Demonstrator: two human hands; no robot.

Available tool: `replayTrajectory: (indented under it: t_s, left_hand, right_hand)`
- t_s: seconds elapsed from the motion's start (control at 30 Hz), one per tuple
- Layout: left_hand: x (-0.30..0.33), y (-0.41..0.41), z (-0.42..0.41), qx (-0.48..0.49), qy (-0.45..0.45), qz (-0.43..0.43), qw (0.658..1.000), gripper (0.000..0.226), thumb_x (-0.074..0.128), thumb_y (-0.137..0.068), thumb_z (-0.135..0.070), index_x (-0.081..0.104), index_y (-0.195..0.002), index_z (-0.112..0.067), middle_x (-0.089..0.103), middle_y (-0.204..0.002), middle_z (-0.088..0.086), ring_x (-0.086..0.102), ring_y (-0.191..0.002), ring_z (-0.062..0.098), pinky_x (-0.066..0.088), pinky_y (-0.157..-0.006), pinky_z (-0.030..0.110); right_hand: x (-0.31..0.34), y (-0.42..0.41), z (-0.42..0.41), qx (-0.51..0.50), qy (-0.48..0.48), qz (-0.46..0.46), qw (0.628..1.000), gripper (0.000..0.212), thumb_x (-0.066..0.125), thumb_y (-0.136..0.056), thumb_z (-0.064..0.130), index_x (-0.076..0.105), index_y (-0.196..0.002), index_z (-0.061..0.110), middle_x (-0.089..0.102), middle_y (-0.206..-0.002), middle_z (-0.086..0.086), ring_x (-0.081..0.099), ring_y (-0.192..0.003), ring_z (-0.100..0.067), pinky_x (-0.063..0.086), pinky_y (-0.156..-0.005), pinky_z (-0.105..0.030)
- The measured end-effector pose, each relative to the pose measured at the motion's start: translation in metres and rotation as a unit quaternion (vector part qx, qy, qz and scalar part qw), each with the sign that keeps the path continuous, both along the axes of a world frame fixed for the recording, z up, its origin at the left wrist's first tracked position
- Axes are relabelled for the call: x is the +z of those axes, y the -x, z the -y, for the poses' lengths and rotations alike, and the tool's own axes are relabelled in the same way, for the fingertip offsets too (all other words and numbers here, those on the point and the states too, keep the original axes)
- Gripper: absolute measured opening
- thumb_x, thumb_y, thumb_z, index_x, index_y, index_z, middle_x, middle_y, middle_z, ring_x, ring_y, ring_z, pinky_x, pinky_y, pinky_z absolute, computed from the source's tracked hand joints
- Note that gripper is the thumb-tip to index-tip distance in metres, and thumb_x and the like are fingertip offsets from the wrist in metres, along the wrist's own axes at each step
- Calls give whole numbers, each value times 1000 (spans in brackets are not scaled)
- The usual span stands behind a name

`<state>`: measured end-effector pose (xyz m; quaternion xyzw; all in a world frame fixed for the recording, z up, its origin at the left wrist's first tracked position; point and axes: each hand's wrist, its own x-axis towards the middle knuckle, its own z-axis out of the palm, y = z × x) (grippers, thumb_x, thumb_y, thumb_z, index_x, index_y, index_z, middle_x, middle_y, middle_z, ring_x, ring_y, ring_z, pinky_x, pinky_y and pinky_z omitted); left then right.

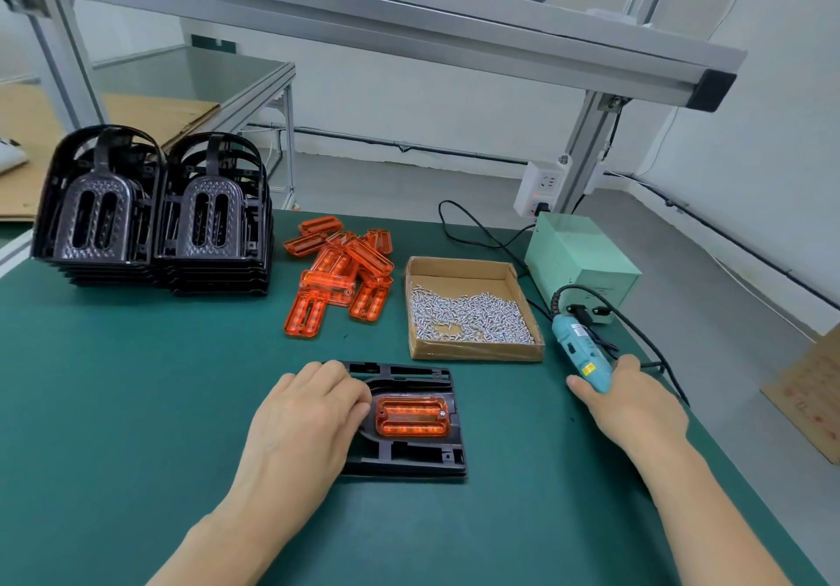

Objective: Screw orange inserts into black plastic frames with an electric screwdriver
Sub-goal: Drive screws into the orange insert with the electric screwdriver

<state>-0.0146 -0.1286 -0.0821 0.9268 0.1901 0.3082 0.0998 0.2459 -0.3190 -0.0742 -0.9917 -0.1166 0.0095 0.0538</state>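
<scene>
The left hand (309, 412) is lying flat, fingers straight, steadying the black frame (409, 422) at the mat's near middle; its orange insert (412, 415) is showing one screw at its right end — more likely remaining; the right hand (632, 397) is wrapping around the electric screwdriver (579, 349).

A green-topped table (136, 403) carries two stacks of black frames (154, 221), a heap of orange inserts (341, 274), a cardboard tray of screws (472, 312), a pale green box (582, 258), possibly a power supply, and one frame (409, 458) holding an insert (412, 415).
</scene>
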Motion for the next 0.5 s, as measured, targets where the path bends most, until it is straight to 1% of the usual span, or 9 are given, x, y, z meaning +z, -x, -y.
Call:
replayTrajectory:
  t_s: [0.1, 0.17, 0.2, 0.23, 0.27, 0.33, 0.37, 0.4, 0.5]
  left_hand:
    - [2, 8, -4, 17, -2, 11, 1000, 32, 38, -89, -27, 65, -75, -18, 56, -74, -7, 53, -64, 18, 38, -60, 27]
    - [3, 13, -6, 32, 0, 14, 999, 33, 37, -89, -28, 65, -75, -17, 55, -73, -6, 53, -64, 19, 41, -59, 29]
    - [3, 15, -6, 39, 1, 16, 999, 33, 37, -88, -27, 65, -75, -16, 55, -73, -6, 53, -63, 19, 42, -58, 30]
    - [2, 17, -6, 45, 0, 18, 999, 34, 37, -88, -27, 65, -75, -16, 55, -73, -6, 53, -63, 19, 44, -56, 32]
    - [1, 17, -5, 49, 0, 18, 999, 34, 37, -88, -27, 66, -74, -16, 55, -72, -6, 53, -63, 20, 45, -55, 33]
    - [1, 17, -4, 53, -1, 17, 998, 34, 37, -88, -28, 65, -74, -15, 55, -72, -5, 53, -62, 20, 45, -54, 33]
    - [0, 17, -4, 54, -3, 19, 998, 34, 37, -88, -28, 65, -74, -15, 55, -72, -5, 54, -62, 20, 45, -53, 33]
    - [0, 17, -4, 57, -3, 22, 998, 34, 37, -88, -28, 65, -74, -15, 55, -72, -6, 54, -63, 20, 45, -53, 33]
    - [-2, 19, -4, 70, 16, 31, 997, 33, 37, -88, -30, 65, -75, -17, 55, -74, -7, 54, -65, 19, 45, -54, 33]
  right_hand:
    - [0, 1, -1, -4, 36, -2, 999, 54, 44, -90, 65, 38, -103, 14, 56, -98, -6, 56, -84, -27, 40, -61, -31]
    - [3, 3, -1, -4, 87, 8, 996, 60, 41, -90, 69, 45, -116, 15, 56, -113, -7, 57, -102, -27, 46, -79, -33]
    - [6, 5, -3, 1, 107, 29, 994, 63, 41, -89, 68, 46, -124, 16, 54, -121, -8, 53, -112, -27, 44, -87, -35]
    - [10, 8, -6, 16, 105, 59, 993, 63, 44, -90, 66, 47, -129, 18, 51, -126, -8, 50, -118, -27, 42, -92, -36]
    - [13, 14, -10, 47, 70, 91, 992, 59, 48, -90, 61, 48, -132, 19, 50, -127, -8, 48, -119, -27, 40, -93, -37]
    - [18, 31, -26, 160, -76, 108, 978, 46, 57, -92, 48, 55, -128, 19, 52, -123, -3, 49, -116, -23, 39, -89, -33]
    - [20, 44, -36, 232, -145, 82, 958, 40, 58, -92, 42, 58, -126, 20, 52, -120, 1, 49, -114, -19, 39, -88, -30]
    - [21, 57, -48, 305, -183, 48, 933, 36, 58, -93, 38, 59, -125, 22, 52, -119, 5, 49, -114, -15, 38, -90, -28]
    - [16, 91, -81, 468, -175, -5, 866, 35, 52, -98, 33, 55, -131, 23, 49, -128, 9, 43, -120, -8, 33, -101, -25]
